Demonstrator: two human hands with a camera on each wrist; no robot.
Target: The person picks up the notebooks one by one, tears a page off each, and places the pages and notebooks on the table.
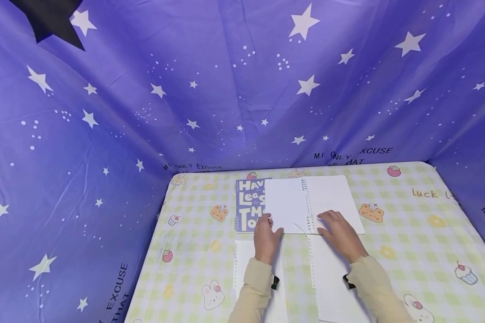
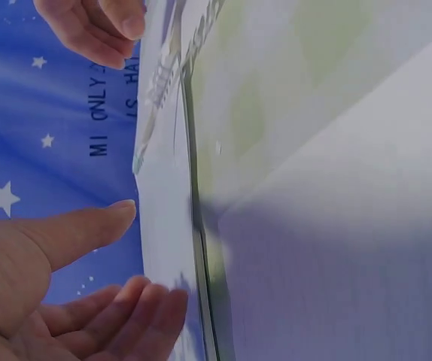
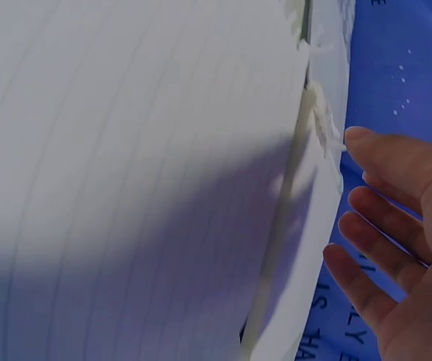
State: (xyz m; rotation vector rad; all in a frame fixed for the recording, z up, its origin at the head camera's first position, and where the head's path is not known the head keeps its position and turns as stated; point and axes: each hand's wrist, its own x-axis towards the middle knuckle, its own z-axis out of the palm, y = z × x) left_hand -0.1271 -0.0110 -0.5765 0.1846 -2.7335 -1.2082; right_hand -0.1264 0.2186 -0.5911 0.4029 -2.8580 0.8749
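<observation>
An open spiral notebook (image 1: 331, 193) lies toward the far side of the table, a plain white page on its left and a lined page on its right. Its left part overlaps a purple lettered cover (image 1: 246, 204). My left hand (image 1: 267, 238) is at the near left corner of the white page, thumb and fingers apart in the left wrist view (image 2: 88, 286). Over the near edge of the lined page is my right hand (image 1: 341, 234), fingers loosely bent, holding nothing. A thin torn paper strip (image 1: 301, 229) lies by the spiral binding.
Two loose sheets with ragged hole edges lie nearer the person: a left sheet (image 1: 242, 251) and a lined right sheet (image 1: 333, 296), both partly under the forearms. A checked tablecloth (image 1: 194, 251) covers the table. A purple starry curtain (image 1: 226, 89) hangs behind and at the sides.
</observation>
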